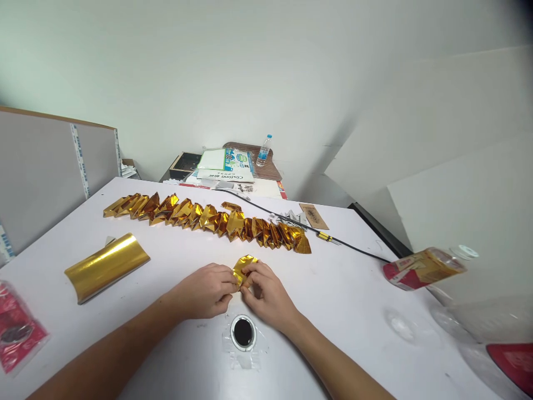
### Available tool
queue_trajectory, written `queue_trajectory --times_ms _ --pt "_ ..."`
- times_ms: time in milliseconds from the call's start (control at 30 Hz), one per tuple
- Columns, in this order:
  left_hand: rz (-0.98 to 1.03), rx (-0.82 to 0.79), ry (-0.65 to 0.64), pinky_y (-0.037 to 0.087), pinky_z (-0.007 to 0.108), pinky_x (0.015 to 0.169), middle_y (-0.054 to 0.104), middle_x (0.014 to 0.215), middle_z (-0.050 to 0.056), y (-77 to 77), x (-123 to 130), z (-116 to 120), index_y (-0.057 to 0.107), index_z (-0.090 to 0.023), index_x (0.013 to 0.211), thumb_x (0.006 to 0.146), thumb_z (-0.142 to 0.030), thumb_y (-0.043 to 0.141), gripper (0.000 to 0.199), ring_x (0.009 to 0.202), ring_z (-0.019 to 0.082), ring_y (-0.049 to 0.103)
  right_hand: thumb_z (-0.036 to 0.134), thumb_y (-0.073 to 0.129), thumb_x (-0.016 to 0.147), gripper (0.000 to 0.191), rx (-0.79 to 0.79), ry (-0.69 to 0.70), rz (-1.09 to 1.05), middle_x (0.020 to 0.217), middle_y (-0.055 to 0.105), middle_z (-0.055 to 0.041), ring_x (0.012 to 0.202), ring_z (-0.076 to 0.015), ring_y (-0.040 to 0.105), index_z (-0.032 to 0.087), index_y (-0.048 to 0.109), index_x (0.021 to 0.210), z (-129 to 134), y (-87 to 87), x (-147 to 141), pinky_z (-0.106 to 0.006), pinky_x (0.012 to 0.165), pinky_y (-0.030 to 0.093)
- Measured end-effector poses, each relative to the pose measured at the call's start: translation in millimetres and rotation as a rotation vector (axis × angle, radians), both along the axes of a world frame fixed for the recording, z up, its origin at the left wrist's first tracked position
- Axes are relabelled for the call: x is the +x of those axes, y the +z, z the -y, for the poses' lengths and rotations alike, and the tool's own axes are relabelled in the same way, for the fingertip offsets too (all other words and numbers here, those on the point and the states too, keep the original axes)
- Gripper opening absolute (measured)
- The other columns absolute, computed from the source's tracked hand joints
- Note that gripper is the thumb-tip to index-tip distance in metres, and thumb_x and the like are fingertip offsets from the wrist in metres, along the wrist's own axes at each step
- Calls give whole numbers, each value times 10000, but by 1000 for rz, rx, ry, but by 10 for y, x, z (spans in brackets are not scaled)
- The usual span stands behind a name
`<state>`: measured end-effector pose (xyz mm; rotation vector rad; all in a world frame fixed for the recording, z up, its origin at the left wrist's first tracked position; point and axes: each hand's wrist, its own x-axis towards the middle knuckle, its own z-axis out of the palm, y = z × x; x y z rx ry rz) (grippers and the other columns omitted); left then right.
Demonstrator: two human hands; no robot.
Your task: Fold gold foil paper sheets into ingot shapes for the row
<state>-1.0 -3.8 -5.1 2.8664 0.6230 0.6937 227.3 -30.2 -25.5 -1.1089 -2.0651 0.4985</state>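
Between my hands is a small piece of gold foil paper (242, 267), partly covered by my fingers. My left hand (210, 290) closes on its left side, fingertips pressed at the lower edge. With curled fingers my right hand (268, 293) grips the right side. Just below the hands, a round dark-centred ring (244, 333) is fixed to the white table with clear tape. Beyond them stretches a long row of folded gold paper pieces (201, 217). To the left lies a curved stack of gold foil sheets (107, 268).
A black cable (266, 210) with a yellow tag crosses the table behind the row. At right stands a tilted-looking drink bottle (428, 269); a red plastic packet (19, 328) lies at left. Farther back are papers (227, 173) and a water bottle (264, 151).
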Motion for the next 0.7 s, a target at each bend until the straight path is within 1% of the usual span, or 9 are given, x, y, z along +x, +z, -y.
queue_trajectory --times_ms 67,167,300,367,467,533,600,700 --pt "-1 -10 -32 556 348 976 748 969 54 5 -14 -5 734 -223 1034 863 -108 615 237 1002 209 689 143 624 852 88 -16 -5 -13 1115 678 -84 1061 -245 640 206 587 805 1 -8 -5 -455 949 550" --pt "-12 -11 -48 556 356 1000 753 973 56 13 -23 -8 731 -217 1048 878 -104 599 243 1032 216 690 156 593 893 66 -18 11 -2 1118 666 -91 1067 -244 622 203 596 847 5 11 3 -436 922 545" --pt "-6 -40 -52 551 354 1017 753 980 57 17 -22 -9 728 -218 1051 894 -86 566 262 1027 209 694 184 566 939 45 36 103 73 1159 655 -102 1100 -247 601 205 599 918 2 72 56 -449 962 525" --pt "2 -71 -50 545 357 1022 750 993 59 17 -24 -8 723 -219 1049 898 -93 565 252 1027 209 694 206 589 954 43 71 167 126 1181 666 -93 1141 -248 597 214 614 987 -9 93 96 -479 1037 488" --pt "15 -123 -27 544 365 1012 746 1013 64 23 -34 -5 713 -221 1065 898 -119 579 237 1032 217 691 227 589 1005 54 120 194 212 1153 701 -57 1182 -235 603 237 636 1030 -31 106 147 -562 1183 328" --pt "23 -143 -8 545 366 1003 745 1030 60 29 -41 -4 706 -226 1085 894 -131 593 242 1034 217 690 240 574 1032 76 160 188 272 1127 719 -43 1198 -236 601 246 649 1022 -39 116 163 -597 1209 238" --pt "28 -129 -7 542 362 1003 745 1049 52 33 -42 -4 706 -234 1095 893 -136 607 245 1047 213 688 250 573 1036 89 201 180 322 1145 724 -42 1218 -249 586 251 661 1030 -36 131 164 -602 1194 227" --pt "19 -48 -6 535 352 994 743 1064 48 29 -33 -3 721 -249 1067 899 -129 616 232 1073 211 679 240 565 1023 111 221 138 361 1217 698 -55 1226 -267 558 247 674 1005 -10 151 141 -590 1157 268"
